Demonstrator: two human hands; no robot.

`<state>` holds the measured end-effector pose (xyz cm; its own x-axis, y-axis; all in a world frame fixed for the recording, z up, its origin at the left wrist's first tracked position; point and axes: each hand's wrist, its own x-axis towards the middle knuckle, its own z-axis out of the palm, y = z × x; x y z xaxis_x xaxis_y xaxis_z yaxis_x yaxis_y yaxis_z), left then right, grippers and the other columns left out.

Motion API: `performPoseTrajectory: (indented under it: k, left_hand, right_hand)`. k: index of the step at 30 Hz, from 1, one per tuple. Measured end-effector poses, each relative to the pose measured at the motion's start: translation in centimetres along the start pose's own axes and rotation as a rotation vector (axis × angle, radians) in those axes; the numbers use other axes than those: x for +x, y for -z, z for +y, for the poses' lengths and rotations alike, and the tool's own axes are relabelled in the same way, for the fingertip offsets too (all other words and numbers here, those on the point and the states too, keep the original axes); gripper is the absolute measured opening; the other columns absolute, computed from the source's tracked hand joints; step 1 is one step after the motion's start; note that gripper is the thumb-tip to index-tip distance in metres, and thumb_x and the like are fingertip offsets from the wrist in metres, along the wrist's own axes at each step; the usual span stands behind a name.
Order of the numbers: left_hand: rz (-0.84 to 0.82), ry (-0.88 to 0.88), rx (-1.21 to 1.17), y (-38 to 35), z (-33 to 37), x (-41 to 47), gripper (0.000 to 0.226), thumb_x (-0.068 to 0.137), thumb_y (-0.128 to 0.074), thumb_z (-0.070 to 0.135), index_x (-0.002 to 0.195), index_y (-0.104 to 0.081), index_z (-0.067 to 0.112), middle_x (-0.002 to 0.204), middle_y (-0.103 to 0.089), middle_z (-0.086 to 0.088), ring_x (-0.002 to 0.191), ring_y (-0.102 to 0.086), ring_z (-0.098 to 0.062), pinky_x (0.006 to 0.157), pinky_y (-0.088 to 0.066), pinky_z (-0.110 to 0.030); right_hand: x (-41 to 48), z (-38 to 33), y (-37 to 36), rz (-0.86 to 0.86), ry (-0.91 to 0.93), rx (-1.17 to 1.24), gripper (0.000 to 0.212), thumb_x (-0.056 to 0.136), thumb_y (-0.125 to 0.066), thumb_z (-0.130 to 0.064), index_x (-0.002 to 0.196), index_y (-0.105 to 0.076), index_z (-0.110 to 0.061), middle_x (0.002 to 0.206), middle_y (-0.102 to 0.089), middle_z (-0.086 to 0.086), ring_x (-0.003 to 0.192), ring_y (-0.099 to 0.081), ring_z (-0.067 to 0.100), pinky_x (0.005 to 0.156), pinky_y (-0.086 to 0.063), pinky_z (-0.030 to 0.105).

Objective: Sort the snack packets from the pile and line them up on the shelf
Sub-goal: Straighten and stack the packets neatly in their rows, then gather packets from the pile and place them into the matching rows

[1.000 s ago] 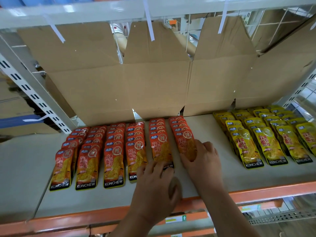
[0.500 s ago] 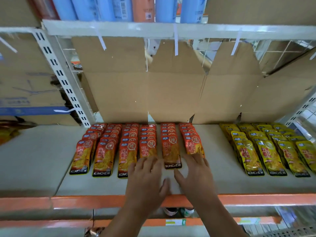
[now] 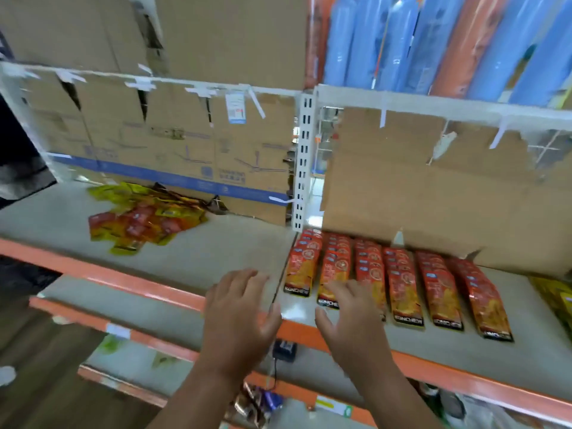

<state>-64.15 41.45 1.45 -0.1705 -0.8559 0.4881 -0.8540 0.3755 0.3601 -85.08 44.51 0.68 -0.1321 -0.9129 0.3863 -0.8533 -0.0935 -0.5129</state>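
Six rows of red snack packets (image 3: 402,283) are seen lined up, overlapped front to back, on the right bay of the shelf (image 3: 216,255), backed by a sheet of torn cardboard (image 3: 433,187). Both hands are held open, fingers spread and nothing gripped. The left hand (image 3: 238,317) is poised above the front edge near the seam between the two bays. The right hand (image 3: 353,323) is poised over the front ends of the second and third rows; whether its fingertips touch the packets cannot be told.

Compared with half a second earlier, the view has been swung to the left. The unsorted pile (image 3: 139,218) of red and yellow packets is now shown lying on the left bay, close to printed boxes (image 3: 185,144) and well apart from the rows. The yellow packets (image 3: 557,298), fully shown before, are now cut off at the right edge. The left hand, earlier laid over the red rows, has been shifted clear of them to the left. Blue and orange rolls (image 3: 387,41) are stood on the level above.
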Motion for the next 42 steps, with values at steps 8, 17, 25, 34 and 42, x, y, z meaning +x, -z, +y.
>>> performPoseTrajectory:
  k: [8,17,25,34,42]
  left_hand:
    - [0.052,0.186,0.076,10.3,-14.3,-3.0,0.052,0.085,-0.052,0.049,0.128,-0.066,0.024,0.128,-0.064,0.001,0.123,-0.055,-0.026,0.099,-0.046,-0.048]
    - [0.057,0.367,0.122,17.8,-24.0,-3.7,0.051,0.087,-0.051,0.051,0.132,-0.063,0.031,0.131,-0.062,0.008,0.127,-0.052,-0.019,0.105,-0.043,-0.045]
    - [-0.053,0.411,0.114,16.9,-28.8,-1.1,0.047,0.094,-0.053,0.05,0.139,-0.054,0.038,0.14,-0.053,0.016,0.135,-0.041,-0.01,0.112,-0.031,-0.034]
    - [-0.159,0.437,0.047,12.8,-36.7,8.4,0.046,0.097,-0.058,0.043,0.142,-0.052,0.038,0.138,-0.055,0.021,0.131,-0.045,-0.005,0.108,-0.037,-0.023]
    - [-0.267,0.682,-0.027,6.6,-44.0,16.3,0.044,0.09,-0.066,0.039,0.133,-0.06,0.038,0.123,-0.061,0.01,0.113,-0.062,-0.018,0.09,-0.049,-0.031]
  right_hand:
    - [2.0,-14.3,-8.0,-0.044,0.145,0.074,0.04,0.078,-0.065,-0.034,0.113,-0.071,-0.016,0.106,-0.064,0.003,0.099,-0.06,0.025,0.089,-0.051,0.038]
    - [3.9,-25.7,-15.2,-0.114,0.249,0.111,0.039,0.082,-0.064,-0.036,0.117,-0.07,-0.019,0.11,-0.061,-0.001,0.106,-0.057,0.024,0.09,-0.052,0.039]
    - [8.2,-27.5,-20.9,-0.167,0.206,0.104,0.036,0.084,-0.073,-0.031,0.118,-0.071,-0.02,0.114,-0.061,-0.002,0.111,-0.053,0.022,0.097,-0.047,0.037]
    - [18.0,-27.0,-29.6,-0.227,0.192,0.036,0.033,0.08,-0.074,-0.033,0.111,-0.071,-0.021,0.11,-0.062,0.0,0.102,-0.06,0.027,0.087,-0.053,0.043]
    - [24.9,-27.3,-36.9,-0.417,0.167,-0.028,0.047,0.076,-0.076,-0.049,0.117,-0.066,-0.028,0.115,-0.06,-0.004,0.112,-0.057,0.021,0.092,-0.051,0.037]
